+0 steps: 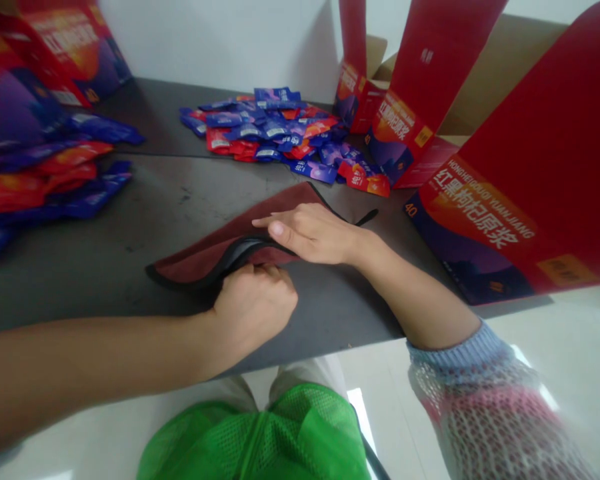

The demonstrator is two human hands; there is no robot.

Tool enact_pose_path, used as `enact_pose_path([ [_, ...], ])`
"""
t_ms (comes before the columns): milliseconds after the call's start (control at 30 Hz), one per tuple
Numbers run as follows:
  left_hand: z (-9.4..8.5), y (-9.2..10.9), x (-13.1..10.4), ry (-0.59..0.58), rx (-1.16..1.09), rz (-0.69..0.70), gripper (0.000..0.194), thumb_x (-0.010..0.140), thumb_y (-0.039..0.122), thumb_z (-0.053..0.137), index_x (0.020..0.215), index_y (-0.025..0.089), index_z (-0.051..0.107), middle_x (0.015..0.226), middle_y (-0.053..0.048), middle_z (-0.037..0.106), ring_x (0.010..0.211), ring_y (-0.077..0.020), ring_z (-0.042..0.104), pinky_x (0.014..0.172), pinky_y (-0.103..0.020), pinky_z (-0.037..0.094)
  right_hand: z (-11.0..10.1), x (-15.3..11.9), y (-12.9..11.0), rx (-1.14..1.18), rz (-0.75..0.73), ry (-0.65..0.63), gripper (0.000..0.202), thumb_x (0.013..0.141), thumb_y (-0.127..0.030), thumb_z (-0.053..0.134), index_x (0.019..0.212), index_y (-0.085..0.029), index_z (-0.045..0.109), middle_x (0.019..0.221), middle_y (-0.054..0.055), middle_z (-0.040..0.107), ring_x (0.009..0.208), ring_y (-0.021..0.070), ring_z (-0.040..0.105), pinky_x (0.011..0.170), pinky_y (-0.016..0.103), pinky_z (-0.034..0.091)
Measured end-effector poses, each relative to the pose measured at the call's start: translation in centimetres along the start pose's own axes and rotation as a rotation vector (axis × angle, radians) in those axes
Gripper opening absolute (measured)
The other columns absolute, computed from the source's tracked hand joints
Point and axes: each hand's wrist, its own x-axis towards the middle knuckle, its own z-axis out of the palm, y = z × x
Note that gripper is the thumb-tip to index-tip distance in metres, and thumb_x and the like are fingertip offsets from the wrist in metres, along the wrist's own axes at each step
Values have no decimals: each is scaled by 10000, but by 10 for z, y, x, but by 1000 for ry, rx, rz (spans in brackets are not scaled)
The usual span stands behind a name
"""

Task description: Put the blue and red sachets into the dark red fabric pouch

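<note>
A brownish-red cloth (205, 247) with black edging lies folded on the dark grey table (145, 193), a black loop at its right end. My left hand (255, 300) is closed on the near edge of the cloth, knuckles up. Just beyond and to the right, my right hand (310, 233) rests flat on top of the cloth, its fingers stretched out to the left. Part of the cloth is hidden under both hands.
Blue and red sachets (275, 127) are heaped at the back middle, with more sachets (55, 177) at the left. Red open boxes stand at the right (500, 220) and back left (75, 47). The table's front edge is near my green garment (260, 440).
</note>
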Motion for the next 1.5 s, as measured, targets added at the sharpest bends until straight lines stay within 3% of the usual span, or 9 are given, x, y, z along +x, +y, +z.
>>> enact_pose_path([
  [133,0,-1,-2,5,4,13,260,763,-10,473,698,69,713,601,-159,681,490,-235,649,445,-285,342,11,4,3,-1,-136,-94,501,1033,-526,311,1318,-272,636,1478,45,540,1479,251,305,1191,503,202],
  [300,1,1,-2,2,22,8,271,769,-21,465,748,43,728,624,-162,688,512,-244,661,458,-295,374,23,11,23,-52,-82,-125,542,990,-504,459,1510,-366,396,1631,0,293,1543,279,73,1202,616,38],
  [433,1,3,0,-18,56,-9,287,792,-28,460,805,19,743,687,-189,716,594,-259,704,484,-299,432,14,14,49,-133,13,-58,494,1012,-410,427,1499,-331,421,1615,26,326,1525,293,179,1184,641,128],
  [667,3,4,-1,12,79,-15,313,802,-56,436,854,-24,743,705,-218,723,602,-286,718,473,-317,450,10,18,63,-200,187,167,411,1020,-265,343,1269,-278,669,1322,9,669,1282,208,567,1079,375,411],
  [867,1,4,0,-31,29,-15,293,794,-24,454,845,-11,743,731,-227,721,610,-285,709,469,-309,419,28,14,37,-174,-21,168,522,1001,-514,379,1479,-315,454,1623,43,316,1500,283,206,1173,540,234],
  [967,-1,3,1,-66,13,-17,307,784,-8,458,897,-22,743,778,-248,727,636,-297,711,474,-316,430,36,13,27,-244,-36,150,610,923,-602,509,1454,-304,473,1622,98,247,1466,346,204,1131,568,263],
  [1233,3,4,1,-29,27,-29,308,814,-32,450,867,-6,752,744,-233,724,616,-283,709,486,-305,437,28,20,38,-420,360,223,435,993,-226,333,1379,-295,522,1212,100,585,1066,265,569,915,419,458],
  [1400,5,4,0,-11,56,-27,294,792,-30,474,877,-7,754,730,-221,722,610,-278,707,478,-297,432,7,12,48,-445,597,381,450,968,-206,365,1353,-257,593,1220,125,653,1067,313,626,901,448,484],
  [1500,5,4,0,-14,62,-14,306,786,-30,462,875,-6,754,732,-220,721,614,-277,706,474,-301,437,-5,6,35,-454,617,451,435,933,-191,416,1294,-222,658,1179,123,702,1092,344,632,914,472,483],
])
